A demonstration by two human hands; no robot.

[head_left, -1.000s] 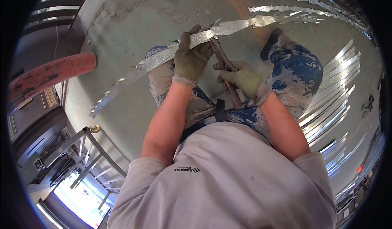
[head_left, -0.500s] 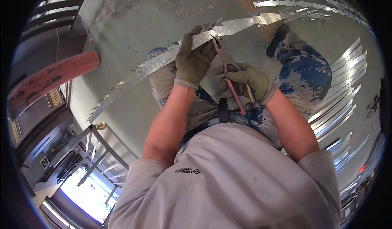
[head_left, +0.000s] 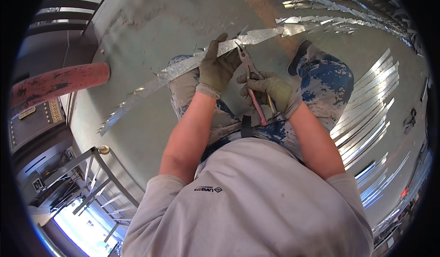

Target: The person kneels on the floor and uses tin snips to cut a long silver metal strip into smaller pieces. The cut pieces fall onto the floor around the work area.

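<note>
A long, shiny sheet-metal strip (head_left: 179,69) with jagged, pointed edges crosses in front of me, slanting up to the right. My left hand (head_left: 215,73), in a grey-green work glove, grips it near the middle, thumb at its far edge and the other fingers partly hidden by the strip. In my gloved right hand (head_left: 276,88) are pliers (head_left: 248,65) with one red handle and one yellow-and-blue handle. Their jaw tips meet the near edge of the strip, just right of my left fingers; whether they pinch the metal is too small to tell.
Many similar jagged strips (head_left: 327,21) lie at the far right, and more flat strips (head_left: 366,101) are fanned out on the floor to my right. A worn red tube (head_left: 62,83) juts in from the left. Below it stands a metal frame (head_left: 107,167) with a caster.
The view has shifted slightly, moving the floor strips leftward in the picture. Both hands keep their holds, and the pliers stay at the same part of the strip.
</note>
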